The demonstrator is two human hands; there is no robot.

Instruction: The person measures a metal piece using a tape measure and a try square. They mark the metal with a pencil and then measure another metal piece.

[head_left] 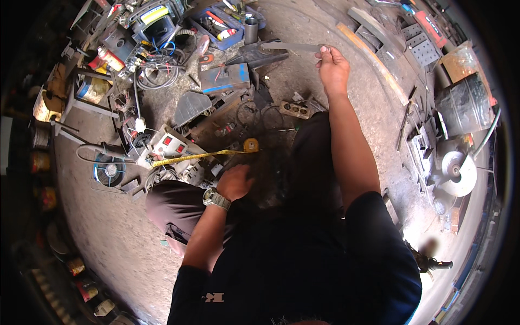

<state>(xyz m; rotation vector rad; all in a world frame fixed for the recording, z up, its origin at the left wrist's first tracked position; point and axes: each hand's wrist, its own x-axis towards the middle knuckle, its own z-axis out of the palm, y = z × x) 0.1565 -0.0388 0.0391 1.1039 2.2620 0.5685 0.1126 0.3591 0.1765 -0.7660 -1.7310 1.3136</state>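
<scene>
My right hand (332,70) is stretched far forward, thumb and fingers pinched on the end of a thin, flat grey metal strip (295,47). The strip's other end reaches left over a dark metal piece (265,54) on the floor. Close to my lap is my left hand (236,182), with a metal watch on its wrist; its fingertips fade into shadow. Just beyond it lies a yellow tape measure (251,145), its yellow blade (197,157) drawn out to the left. That blade ends beside a white socket box (169,145) with red switches.
A grey-blue metal box (225,78) and a dark grey angular metal piece (192,108) lie ahead. Behind them are coiled cables (157,73) and a blue tool crate (219,27). At right lie a long rusty bar (374,63), a drum (465,105) and a machine's round disc (458,173).
</scene>
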